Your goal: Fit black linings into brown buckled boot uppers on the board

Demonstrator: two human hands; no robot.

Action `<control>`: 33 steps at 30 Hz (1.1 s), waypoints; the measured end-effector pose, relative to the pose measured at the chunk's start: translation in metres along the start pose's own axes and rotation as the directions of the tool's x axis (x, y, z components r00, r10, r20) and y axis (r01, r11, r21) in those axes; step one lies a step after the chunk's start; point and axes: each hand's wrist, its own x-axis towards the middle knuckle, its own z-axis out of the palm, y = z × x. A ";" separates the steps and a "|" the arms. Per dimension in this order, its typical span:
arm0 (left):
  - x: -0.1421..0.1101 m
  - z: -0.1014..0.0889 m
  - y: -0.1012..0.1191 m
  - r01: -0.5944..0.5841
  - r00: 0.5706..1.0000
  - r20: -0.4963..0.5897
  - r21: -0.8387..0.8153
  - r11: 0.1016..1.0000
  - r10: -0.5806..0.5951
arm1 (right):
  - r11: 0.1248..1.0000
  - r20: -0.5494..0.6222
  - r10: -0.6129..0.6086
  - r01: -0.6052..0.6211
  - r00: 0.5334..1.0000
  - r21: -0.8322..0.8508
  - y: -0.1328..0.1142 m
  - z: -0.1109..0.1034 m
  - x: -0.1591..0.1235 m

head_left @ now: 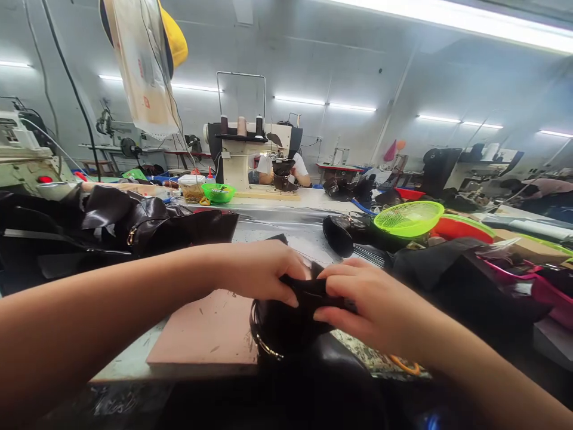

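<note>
A dark leather boot upper (290, 322) stands in front of me at the table's near edge, with a thin strap and metal trim (267, 347) on its left side. My left hand (273, 272) pinches its top edge between thumb and fingers. From the right, my right hand (358, 295) grips the same edge, thumb below and fingers over it. Part of the leather is hidden behind both hands. Beneath and to the left lies a pink board (206, 334).
Dark leather pieces (147, 224) are heaped at left. A green basket (409, 218), a red basket (463, 228) and a pink basket (555, 298) stand at right. Orange scissor handles (405, 364) lie near the front edge. Across the table a person (301, 170) sits behind a sewing machine (237, 158).
</note>
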 end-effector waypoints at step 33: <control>0.016 0.007 -0.002 0.065 0.991 0.119 0.000 0.998 -0.064 | 0.981 -0.144 0.090 -0.063 0.985 0.184 0.013 0.011 -0.001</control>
